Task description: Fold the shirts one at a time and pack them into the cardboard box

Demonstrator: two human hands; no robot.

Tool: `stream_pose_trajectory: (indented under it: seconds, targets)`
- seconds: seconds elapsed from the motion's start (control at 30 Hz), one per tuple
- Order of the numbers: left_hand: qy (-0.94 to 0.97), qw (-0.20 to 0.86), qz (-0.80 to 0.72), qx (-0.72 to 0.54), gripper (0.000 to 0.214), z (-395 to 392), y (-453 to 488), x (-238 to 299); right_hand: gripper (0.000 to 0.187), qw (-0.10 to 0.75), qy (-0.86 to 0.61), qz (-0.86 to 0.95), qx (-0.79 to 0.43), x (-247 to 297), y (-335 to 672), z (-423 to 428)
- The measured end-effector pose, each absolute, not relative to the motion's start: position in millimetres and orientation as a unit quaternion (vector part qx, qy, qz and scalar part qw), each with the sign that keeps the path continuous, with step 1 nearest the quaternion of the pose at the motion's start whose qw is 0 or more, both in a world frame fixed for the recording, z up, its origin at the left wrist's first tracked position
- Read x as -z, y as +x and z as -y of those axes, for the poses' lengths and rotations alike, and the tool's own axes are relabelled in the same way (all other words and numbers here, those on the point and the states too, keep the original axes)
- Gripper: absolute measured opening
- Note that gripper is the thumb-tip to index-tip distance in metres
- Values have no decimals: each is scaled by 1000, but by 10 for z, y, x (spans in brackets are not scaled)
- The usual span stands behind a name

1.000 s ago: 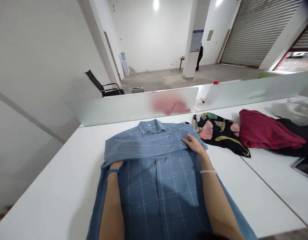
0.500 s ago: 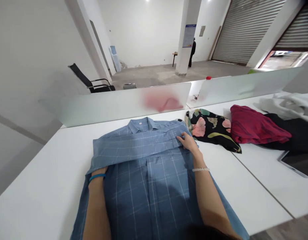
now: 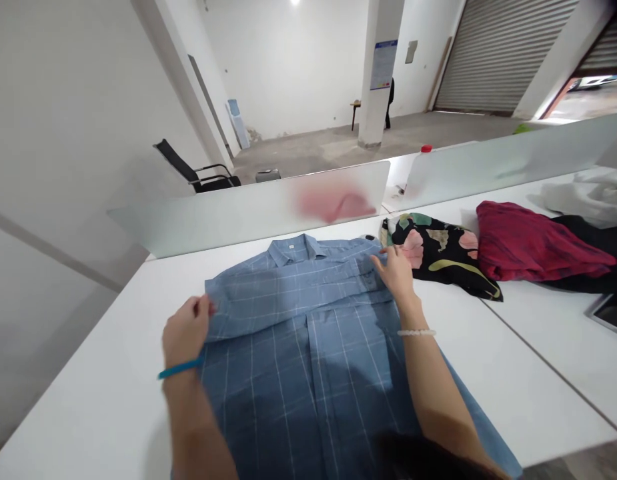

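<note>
A blue shirt (image 3: pixel 283 373) with thin white checks lies spread on the white table, its collar at the far end. One sleeve (image 3: pixel 288 293) is folded flat across the chest. At the left edge of that folded sleeve, my left hand (image 3: pixel 187 328), with a blue band on the wrist, has its fingers curled shut on the cloth. My right hand (image 3: pixel 397 272), wearing a pale bead bracelet, rests by the cuff end near the right shoulder. Its thumb and forefinger are apart and touch the fabric.
Right of the shirt lie a black floral garment (image 3: pixel 438 250), a dark red garment (image 3: pixel 538 243), black cloth, white cloth (image 3: pixel 588 200) and a tablet-like device (image 3: pixel 613 312). A frosted divider (image 3: pixel 248 223) runs along the table's back. An office chair (image 3: pixel 198 170) stands beyond it.
My left hand has come out from under the folded sleeve and now grips its left edge from outside. My right hand stays by the cuff, its fingers slightly shifted. The view has tilted a little.
</note>
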State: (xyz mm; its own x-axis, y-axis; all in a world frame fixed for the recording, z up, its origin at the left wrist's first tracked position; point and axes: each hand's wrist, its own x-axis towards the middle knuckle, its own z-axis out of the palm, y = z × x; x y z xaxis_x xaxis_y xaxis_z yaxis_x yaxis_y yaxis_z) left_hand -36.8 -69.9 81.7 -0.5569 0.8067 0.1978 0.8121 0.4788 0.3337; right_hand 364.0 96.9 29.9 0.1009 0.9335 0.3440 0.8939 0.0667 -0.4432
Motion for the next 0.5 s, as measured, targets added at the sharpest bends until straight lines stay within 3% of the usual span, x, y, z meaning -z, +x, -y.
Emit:
stream_pose_trajectory:
  seconds: [0.1,0.3,0.5]
  targets:
    - [-521,23,827,208,44,384,-74,-677,41,290,-614,734,-4,-240,3328,-903]
    - [-489,-27,863,122,59,218,-53,-32,47,150,-546,824,27,158,3015,-833]
    - [-392,-3,906,159,65,317,-380,39,47,147,-557,817,25,226,3119,-895]
